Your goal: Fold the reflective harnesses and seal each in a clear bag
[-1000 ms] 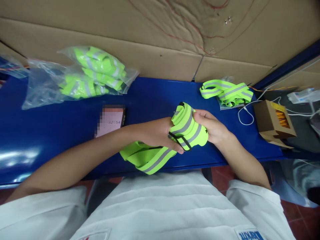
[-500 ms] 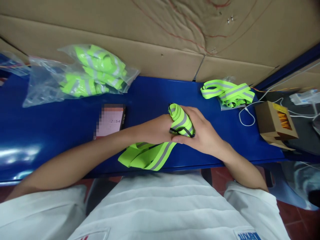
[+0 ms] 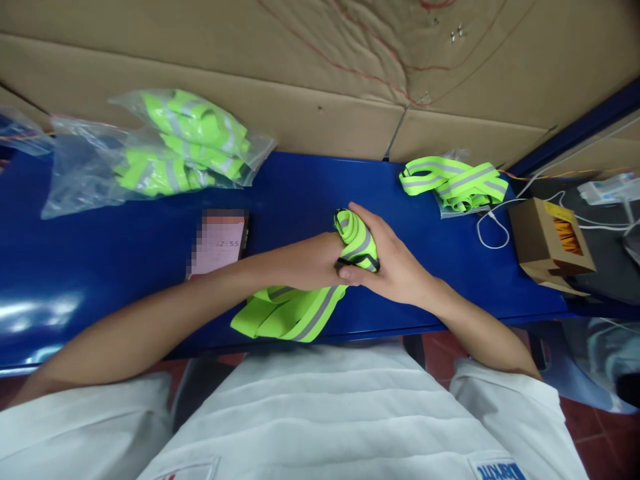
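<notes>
A neon-yellow reflective strap (image 3: 356, 235) with a grey stripe is partly wound into a roll between my hands, just above the blue table. My right hand (image 3: 395, 263) curls around the roll's right side, its thumb along the lower edge. From the left, my left hand (image 3: 323, 259) grips the same roll; its fingers are mostly hidden. A black band crosses the roll near its bottom. The strap's loose length (image 3: 295, 320) hangs in folds below my left wrist, over the front edge of the table.
Clear plastic bags (image 3: 173, 150) with rolled yellow straps lie at the back left. A phone (image 3: 220, 243) lies left of my hands. Loose straps (image 3: 453, 183) rest on a bag at the back right, near a white cable (image 3: 493, 243) and an open cardboard box (image 3: 547, 240).
My right hand has shifted slightly left and turned around the roll, its fingers now covering more of its right side. The view has shifted slightly.
</notes>
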The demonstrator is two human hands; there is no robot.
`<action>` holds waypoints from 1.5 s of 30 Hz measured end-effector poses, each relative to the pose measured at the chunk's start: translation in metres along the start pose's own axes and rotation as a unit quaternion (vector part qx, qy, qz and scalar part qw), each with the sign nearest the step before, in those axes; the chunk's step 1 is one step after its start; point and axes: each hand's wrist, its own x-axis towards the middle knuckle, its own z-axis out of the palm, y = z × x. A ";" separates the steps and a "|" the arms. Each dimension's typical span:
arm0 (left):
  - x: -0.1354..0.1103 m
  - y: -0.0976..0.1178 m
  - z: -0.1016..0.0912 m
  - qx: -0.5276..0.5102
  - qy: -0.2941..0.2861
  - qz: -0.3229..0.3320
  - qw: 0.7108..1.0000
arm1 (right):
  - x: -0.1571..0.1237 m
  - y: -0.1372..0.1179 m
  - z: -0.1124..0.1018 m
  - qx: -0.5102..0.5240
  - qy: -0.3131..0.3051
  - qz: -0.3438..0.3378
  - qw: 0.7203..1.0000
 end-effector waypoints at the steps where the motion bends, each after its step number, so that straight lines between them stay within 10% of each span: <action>1: 0.000 0.000 0.001 0.004 0.006 0.010 1.000 | 0.000 -0.001 -0.001 0.006 0.000 0.002 1.000; 16: 0.004 0.002 0.000 -0.080 0.056 -0.068 0.993 | 0.002 -0.009 -0.021 0.122 0.074 0.072 0.987; 27: 0.002 -0.004 -0.004 -0.096 -0.062 -0.008 0.993 | 0.007 0.004 -0.037 0.418 -0.007 0.214 0.883; 39: 0.001 -0.002 -0.006 -0.082 -0.016 0.054 0.995 | 0.013 0.014 -0.028 0.509 -0.050 0.264 0.818; 45: -0.003 0.007 -0.003 -0.035 0.049 0.074 0.995 | 0.013 0.014 -0.021 0.388 0.048 0.194 0.900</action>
